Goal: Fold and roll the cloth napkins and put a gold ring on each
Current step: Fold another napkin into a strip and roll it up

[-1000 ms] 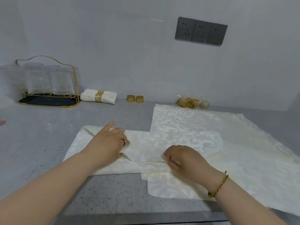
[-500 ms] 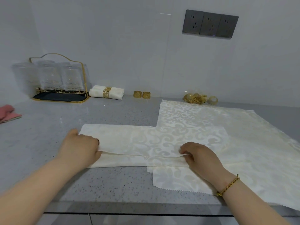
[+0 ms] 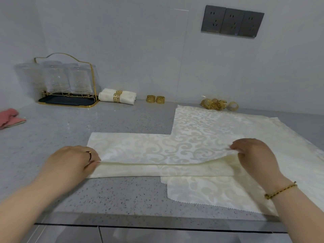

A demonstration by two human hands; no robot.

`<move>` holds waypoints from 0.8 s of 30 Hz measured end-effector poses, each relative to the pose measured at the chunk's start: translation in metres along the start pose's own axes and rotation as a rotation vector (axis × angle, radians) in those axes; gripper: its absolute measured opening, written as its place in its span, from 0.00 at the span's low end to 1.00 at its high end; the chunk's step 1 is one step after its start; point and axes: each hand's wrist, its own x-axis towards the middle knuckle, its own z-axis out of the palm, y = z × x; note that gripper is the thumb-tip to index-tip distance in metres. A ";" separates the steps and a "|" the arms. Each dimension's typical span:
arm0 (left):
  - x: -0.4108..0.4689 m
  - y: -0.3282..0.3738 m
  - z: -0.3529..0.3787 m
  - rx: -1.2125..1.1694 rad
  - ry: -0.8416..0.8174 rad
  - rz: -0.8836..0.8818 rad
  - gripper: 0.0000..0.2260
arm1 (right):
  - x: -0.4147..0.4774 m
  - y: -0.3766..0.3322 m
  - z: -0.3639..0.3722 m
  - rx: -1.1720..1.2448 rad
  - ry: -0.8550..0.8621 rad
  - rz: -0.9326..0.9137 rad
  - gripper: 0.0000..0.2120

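A cream patterned napkin (image 3: 140, 151) lies folded into a long strip across the counter's front. My left hand (image 3: 73, 163) pinches its near fold at the left end. My right hand (image 3: 254, 156) grips the same fold at the right end and lifts it a little. Under it lies a stack of flat napkins (image 3: 219, 123). Two finished rolled napkins with gold rings (image 3: 117, 96) rest by the back wall. Two loose gold rings (image 3: 155, 99) stand beside them, and a pile of gold rings (image 3: 213, 104) sits further right.
A gold wire rack with upturned glasses (image 3: 66, 83) stands at the back left on the grey speckled counter (image 3: 87, 123). A pink cloth (image 3: 10, 118) lies at the left edge. The counter's front edge (image 3: 140, 223) runs just below my forearms. Wall sockets (image 3: 232, 21) are above.
My right hand slid right along the napkin's near fold to its right end and raised it. My left hand stayed at the left end. The camera moved in closer.
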 end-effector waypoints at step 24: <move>0.129 0.093 0.031 -0.273 -0.562 -0.147 0.23 | -0.031 0.010 0.003 0.233 -0.224 0.454 0.20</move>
